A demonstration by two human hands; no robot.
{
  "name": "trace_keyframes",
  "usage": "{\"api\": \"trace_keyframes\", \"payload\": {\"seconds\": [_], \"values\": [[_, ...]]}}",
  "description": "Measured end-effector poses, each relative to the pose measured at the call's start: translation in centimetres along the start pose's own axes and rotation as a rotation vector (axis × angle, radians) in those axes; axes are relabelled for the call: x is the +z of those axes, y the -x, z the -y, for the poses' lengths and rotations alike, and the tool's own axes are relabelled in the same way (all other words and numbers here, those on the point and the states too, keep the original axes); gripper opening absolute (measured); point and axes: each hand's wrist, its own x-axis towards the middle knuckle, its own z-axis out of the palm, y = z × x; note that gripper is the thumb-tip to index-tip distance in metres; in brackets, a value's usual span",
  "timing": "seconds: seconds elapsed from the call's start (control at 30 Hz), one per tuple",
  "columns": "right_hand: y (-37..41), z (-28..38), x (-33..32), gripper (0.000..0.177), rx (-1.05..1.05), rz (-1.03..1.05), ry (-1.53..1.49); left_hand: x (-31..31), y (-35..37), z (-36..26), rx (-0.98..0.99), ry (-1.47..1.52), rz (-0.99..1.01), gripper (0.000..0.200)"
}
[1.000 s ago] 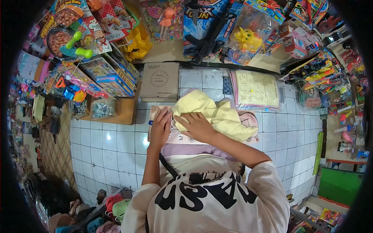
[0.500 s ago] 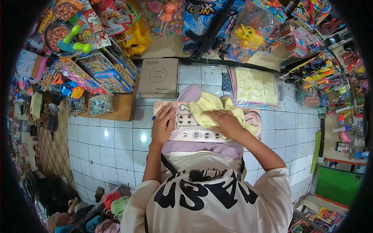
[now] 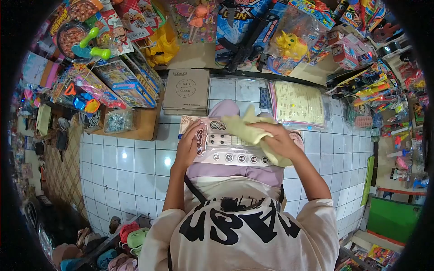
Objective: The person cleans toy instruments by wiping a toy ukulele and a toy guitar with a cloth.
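A flat pink box [image 3: 220,156] with round black icons along its near edge lies across the lap, over purple trousers. My left hand [image 3: 191,141] grips its left end, fingers on the top face. Bunched in my right hand [image 3: 275,137] is a pale yellow cloth [image 3: 244,127]. The cloth hangs over the middle and right of the box and hides much of its top. Part of the box's rounded right end shows past my right hand.
A brown wall clock box [image 3: 186,92] lies on the tiled floor ahead, left of a stack of papers in clear plastic [image 3: 298,103]. A low wooden table [image 3: 145,126] holds a bag of beads [image 3: 119,121]. Packaged toys crowd the sides; shoes [image 3: 135,238] stand at lower left.
My right hand has gathered the cloth up from lying spread on the box and moved slightly right. My left hand stays at the box's left end.
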Motion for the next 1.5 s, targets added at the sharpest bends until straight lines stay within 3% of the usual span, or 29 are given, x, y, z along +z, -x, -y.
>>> {"api": "trace_keyframes", "payload": {"seconds": [0.07,0.17,0.23,0.27,0.33,0.43,0.53,0.67,0.7,0.8,0.83,0.93,0.97,1.07,1.13,1.2,1.23,1.33,1.37,1.47,1.5], "values": [[-2.3,1.8,2.2,0.051,-0.158,0.041,0.051,-0.7,-0.2,-0.5,0.033,0.097,-0.008,0.043],[-5.5,-0.3,6.9,0.042,-0.192,0.141,0.465,-0.9,0.2,0.8,0.072,-0.139,-0.043,0.043],[-6.3,-3.3,10.1,0.040,-0.260,0.191,0.843,-1.1,1.0,1.0,0.009,-0.557,0.035,0.045],[-6.0,-5.0,11.2,0.043,-0.232,0.273,0.807,-1.4,1.3,1.2,-0.023,-0.769,0.072,0.046],[-5.8,-3.5,11.0,0.042,-0.205,0.356,0.876,-1.5,1.6,1.4,-0.139,-0.710,0.071,0.042],[-5.6,-4.8,10.3,0.039,-0.343,0.190,0.680,-1.7,2.0,1.2,-0.191,-0.610,0.055,0.037],[-5.2,-3.1,7.7,0.037,-0.136,0.277,0.640,-2.0,1.5,0.8,-0.227,-0.477,0.075,0.035],[-5.1,-3.4,7.4,0.037,-0.322,0.122,0.717,-2.5,1.5,2.6,-0.190,-0.109,0.056,0.038],[-5.3,-2.6,7.7,0.040,-0.247,0.207,0.709,-2.3,1.5,2.8,-0.181,-0.039,0.042,0.039],[-5.0,-4.1,10.0,0.040,-0.432,0.199,0.846,-2.0,1.6,3.1,-0.178,0.131,0.000,0.042],[-5.2,-4.4,10.3,0.043,-0.368,0.313,0.957,-1.8,1.7,3.1,-0.180,0.183,-0.014,0.044],[-7.2,-4.6,10.7,0.044,-0.150,0.262,0.617,-1.8,1.7,3.2,-0.199,0.315,-0.016,0.053],[-7.4,-4.3,10.7,0.046,-0.124,0.077,0.574,-1.9,1.9,3.3,-0.206,0.384,-0.017,0.055],[-9.2,-2.4,11.4,0.048,0.039,-0.125,0.383,-2.1,1.7,3.5,-0.242,0.601,-0.037,0.062],[-9.2,-4.4,13.7,0.052,-0.172,-0.025,0.738,-1.8,1.5,2.8,-0.302,0.766,-0.067,0.065],[-7.5,-4.0,15.4,0.053,-0.285,0.182,1.126,-1.4,1.6,3.2,-0.415,0.682,-0.054,0.066],[-7.0,-4.4,15.9,0.053,-0.301,0.228,1.075,-1.3,1.7,3.5,-0.471,0.640,-0.048,0.066],[-5.4,-4.4,13.8,0.052,-0.381,0.377,0.819,-0.4,2.2,3.7,-0.319,0.260,0.057,0.066],[-5.0,-4.7,13.0,0.047,-0.424,0.386,0.778,1.1,2.8,6.5,-0.311,0.221,0.004,0.061],[-4.7,-2.6,10.0,0.043,-0.177,0.602,0.579,0.5,2.6,4.3,-0.296,-0.215,0.087,0.053],[-4.1,-3.6,10.0,0.038,-0.224,0.518,0.535,0.6,2.2,4.4,-0.169,-0.211,0.100,0.041]]}}
